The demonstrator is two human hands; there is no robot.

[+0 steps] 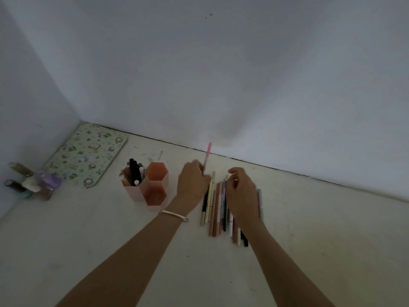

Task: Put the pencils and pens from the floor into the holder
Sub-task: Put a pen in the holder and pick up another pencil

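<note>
From where I sit, most of the view is pale wall (221, 74) meeting a second wall in a corner on the left. Below it runs the light, scuffed floor (309, 229), and the whole room is dim. A patterned mat (86, 156) lies in that corner, with a cluster of small bottles (31, 185) beside it.

The pink holder (132, 192) stands on the floor left of both hands. Its rear-left cell is already stocked with pens, and the other two cells look empty. A row of pens and pencils (218, 207) lies flat on the floor, their long axes pointing away from me towards the wall.

The right hand (241, 193) hangs over that row with its fingers curled. I cannot tell whether they are closed on a pen. The left hand (192, 180), with a bracelet (173, 214) on its wrist, is the nearer one to the holder, just beside it. Its fingers pinch a pink pen (207, 157) by the lower end, held nearly upright and clear of the floor.

I judge the coming move to be a short carry leftwards, lower end first, into an open cell.
</note>
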